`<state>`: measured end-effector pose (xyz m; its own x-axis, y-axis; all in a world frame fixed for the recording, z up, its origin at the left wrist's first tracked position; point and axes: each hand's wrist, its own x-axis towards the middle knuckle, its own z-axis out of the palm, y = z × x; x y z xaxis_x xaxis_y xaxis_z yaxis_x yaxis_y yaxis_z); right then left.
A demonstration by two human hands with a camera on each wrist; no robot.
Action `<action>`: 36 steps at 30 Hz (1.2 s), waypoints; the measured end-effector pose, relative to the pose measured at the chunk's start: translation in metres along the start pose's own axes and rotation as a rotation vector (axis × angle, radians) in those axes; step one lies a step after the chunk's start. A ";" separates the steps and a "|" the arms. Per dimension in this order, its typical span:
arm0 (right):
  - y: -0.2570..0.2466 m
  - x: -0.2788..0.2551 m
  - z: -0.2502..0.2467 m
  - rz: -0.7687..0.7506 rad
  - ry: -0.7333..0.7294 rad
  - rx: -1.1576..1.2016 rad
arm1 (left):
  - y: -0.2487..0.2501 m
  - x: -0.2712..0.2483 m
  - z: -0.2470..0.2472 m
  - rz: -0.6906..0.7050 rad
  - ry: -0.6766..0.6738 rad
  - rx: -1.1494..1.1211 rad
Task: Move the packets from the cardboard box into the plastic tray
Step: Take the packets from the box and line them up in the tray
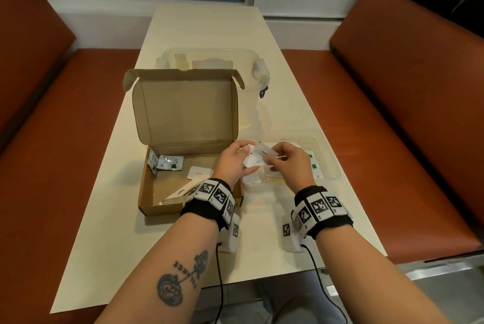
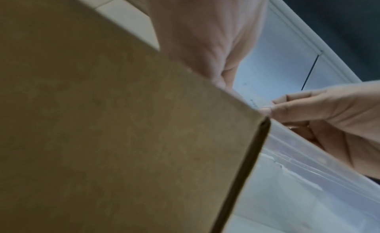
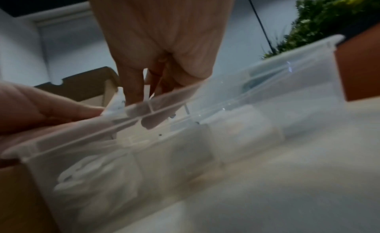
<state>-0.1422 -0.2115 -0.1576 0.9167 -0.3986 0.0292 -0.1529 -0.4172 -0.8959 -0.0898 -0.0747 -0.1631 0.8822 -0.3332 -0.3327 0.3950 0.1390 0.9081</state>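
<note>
I see my left hand (image 1: 235, 160) clutching a bunch of white packets (image 1: 252, 161) over the plastic tray (image 1: 328, 156), my right hand (image 1: 286, 160) pinching one of them, and four more packets in the one cardboard box (image 1: 183, 114).

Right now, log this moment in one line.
left hand: holds white packets | right hand: pinches one packet | over plastic tray | cardboard box: packets remain
</note>
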 end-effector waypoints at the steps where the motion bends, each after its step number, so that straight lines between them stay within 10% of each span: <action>1: 0.001 0.001 -0.002 0.005 0.007 0.002 | 0.000 0.000 0.000 -0.003 0.007 0.000; 14: 0.023 0.009 -0.024 0.007 -0.141 -0.409 | -0.001 0.000 0.001 0.031 0.057 0.074; 36: 0.029 0.011 -0.021 -0.011 -0.101 -0.306 | -0.010 0.006 0.001 0.088 0.080 0.146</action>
<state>-0.1440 -0.2450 -0.1741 0.9485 -0.3162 -0.0198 -0.2328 -0.6533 -0.7204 -0.0885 -0.0790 -0.1741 0.9317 -0.2496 -0.2638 0.2788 0.0260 0.9600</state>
